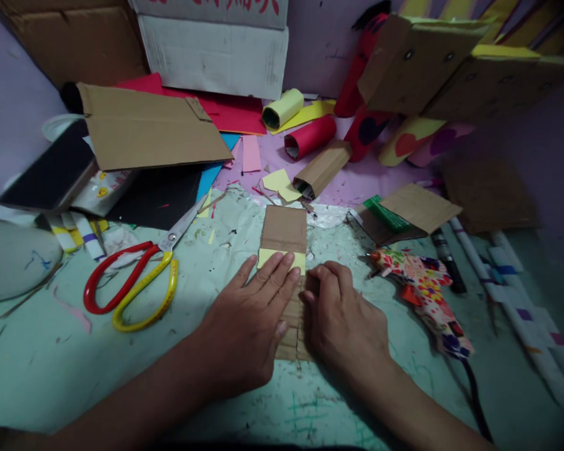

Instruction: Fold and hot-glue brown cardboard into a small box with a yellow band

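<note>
A strip of brown cardboard [283, 227] lies on the green tabletop, with a yellow paper band [269, 255] across it. My left hand [249, 322] rests flat on the band and the cardboard, its fingers stretched out and slightly apart. Against the strip's right edge sits my right hand [345, 316], fingers curled in. Whatever those fingers may hold is hidden. Below the hands, more of the cardboard shows, with a seam down it.
Scissors [172, 238] with red and yellow handles lie at the left. A flower-patterned glue gun [425, 288] and several markers [521, 313] are at the right. Behind are paper tubes [310, 136], cardboard sheets [155, 131] and cardboard boxes [418, 62].
</note>
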Demonstrator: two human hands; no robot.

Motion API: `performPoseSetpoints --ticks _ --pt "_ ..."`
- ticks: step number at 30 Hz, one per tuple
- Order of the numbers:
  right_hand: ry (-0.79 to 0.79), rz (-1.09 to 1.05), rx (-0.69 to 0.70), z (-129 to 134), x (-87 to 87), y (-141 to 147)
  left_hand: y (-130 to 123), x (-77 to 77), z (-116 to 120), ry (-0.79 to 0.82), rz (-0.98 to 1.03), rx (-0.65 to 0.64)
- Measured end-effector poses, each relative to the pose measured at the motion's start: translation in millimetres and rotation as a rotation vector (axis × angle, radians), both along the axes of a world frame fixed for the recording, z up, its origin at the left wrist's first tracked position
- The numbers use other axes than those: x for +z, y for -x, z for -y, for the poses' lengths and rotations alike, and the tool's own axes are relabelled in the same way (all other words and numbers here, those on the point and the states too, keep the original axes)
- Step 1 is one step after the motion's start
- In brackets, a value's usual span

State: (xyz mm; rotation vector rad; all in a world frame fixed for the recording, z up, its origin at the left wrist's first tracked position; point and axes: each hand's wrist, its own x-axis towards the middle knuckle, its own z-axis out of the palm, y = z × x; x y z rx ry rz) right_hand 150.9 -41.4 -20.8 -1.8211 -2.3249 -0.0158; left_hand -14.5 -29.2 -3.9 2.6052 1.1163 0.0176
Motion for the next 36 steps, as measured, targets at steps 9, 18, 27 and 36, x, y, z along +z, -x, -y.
performPoseSetpoints --ticks 9,18,27,36 --pt "-0.009 0.007 0.02 0.3 -0.2 -1.1 -0.3 -4.0 0.0 -0.017 0.008 -0.001" --pt "-0.01 -0.006 0.03 2.8 1.0 -3.1 -1.4 -3.6 1.7 -0.014 0.007 0.006" --pt "-0.017 -0.004 0.03 2.0 -0.6 -1.1 -0.2 -4.6 1.9 -0.015 0.015 0.009" --pt "-0.031 0.001 0.019 4.1 -0.7 -0.8 -2.0 -7.2 1.6 -0.027 0.011 0.013"
